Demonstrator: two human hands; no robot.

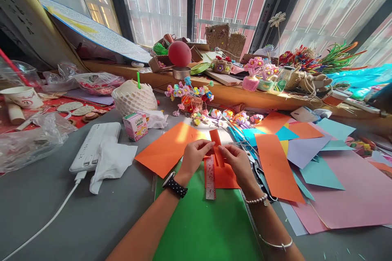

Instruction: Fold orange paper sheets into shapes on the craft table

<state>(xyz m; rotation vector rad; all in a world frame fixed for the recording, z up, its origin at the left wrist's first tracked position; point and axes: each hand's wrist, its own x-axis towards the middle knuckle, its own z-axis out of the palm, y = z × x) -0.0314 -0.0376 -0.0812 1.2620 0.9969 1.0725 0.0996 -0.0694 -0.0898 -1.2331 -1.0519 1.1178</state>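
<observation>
Our left hand (193, 158) and right hand (238, 162), nearly closed, pinch a paper strip (215, 138), seemingly already cut; the orange sheet (167, 147) at left isn't yet in strips.

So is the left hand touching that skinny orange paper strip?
Touching: the head view shows the left hand pinching the orange paper strip at its left edge.

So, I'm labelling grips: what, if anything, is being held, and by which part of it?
An orange paper strip: left fingers at its left long edge, right fingers at its right one.
</observation>
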